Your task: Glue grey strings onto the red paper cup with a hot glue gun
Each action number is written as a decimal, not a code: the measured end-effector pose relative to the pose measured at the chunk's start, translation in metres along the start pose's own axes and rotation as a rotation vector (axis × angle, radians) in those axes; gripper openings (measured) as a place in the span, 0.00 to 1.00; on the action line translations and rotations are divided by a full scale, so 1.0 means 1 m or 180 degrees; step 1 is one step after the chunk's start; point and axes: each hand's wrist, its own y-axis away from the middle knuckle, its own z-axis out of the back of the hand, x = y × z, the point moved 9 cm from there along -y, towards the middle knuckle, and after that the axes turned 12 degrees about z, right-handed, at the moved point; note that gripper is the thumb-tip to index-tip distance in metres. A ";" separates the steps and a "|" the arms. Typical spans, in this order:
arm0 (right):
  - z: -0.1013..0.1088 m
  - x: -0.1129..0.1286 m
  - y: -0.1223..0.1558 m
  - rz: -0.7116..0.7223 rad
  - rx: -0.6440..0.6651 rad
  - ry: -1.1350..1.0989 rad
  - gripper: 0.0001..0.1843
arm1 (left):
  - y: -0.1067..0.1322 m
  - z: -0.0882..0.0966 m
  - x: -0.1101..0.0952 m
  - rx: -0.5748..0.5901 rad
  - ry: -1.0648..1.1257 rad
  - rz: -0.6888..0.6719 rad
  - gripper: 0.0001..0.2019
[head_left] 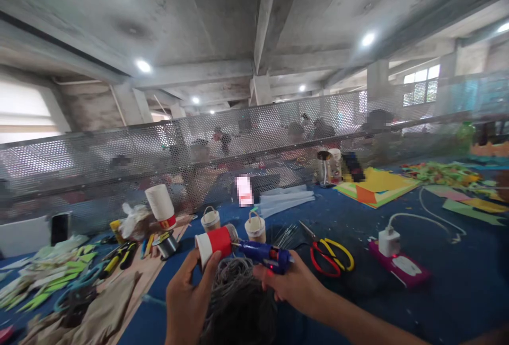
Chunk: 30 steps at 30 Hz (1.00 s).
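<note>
My left hand (190, 286) is wrapped round a red and white paper cup (217, 244), tilted on its side with its base toward the right. In my right hand (292, 284) is a blue hot glue gun (264, 255), a small red light glowing on it. Its nozzle points left and meets or nearly meets the cup's base end; I cannot tell which. Below both hands lies a bundle of grey cord (233, 276). Behind the cup stand two small cups with handles, one on the left (210, 219) and one on the right (255, 228).
Scissors with red and yellow handles (332, 255) lie right of the glue gun, near thin wires (286, 236). Farther right is a purple power strip (400, 265) with a white charger. Stacked paper cups (159, 204) and a wire spool (166, 244) stand left. A perforated metal screen (222, 149) runs behind.
</note>
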 end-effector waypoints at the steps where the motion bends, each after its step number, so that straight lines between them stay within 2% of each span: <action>1: 0.000 -0.001 0.000 -0.0016 -0.0009 -0.0006 0.21 | 0.000 0.000 0.000 -0.0009 -0.0015 -0.0054 0.18; 10: 0.000 -0.008 0.000 -0.0175 -0.0022 0.0039 0.21 | 0.003 -0.001 -0.005 -0.0087 -0.0156 -0.0390 0.16; 19: 0.000 -0.003 -0.002 -0.0186 -0.0005 0.0102 0.19 | 0.005 -0.002 -0.004 -0.0108 -0.0209 -0.0524 0.15; 30: 0.001 -0.005 -0.004 -0.0135 -0.0053 -0.0056 0.20 | 0.011 -0.008 -0.013 0.0126 -0.0073 -0.0781 0.08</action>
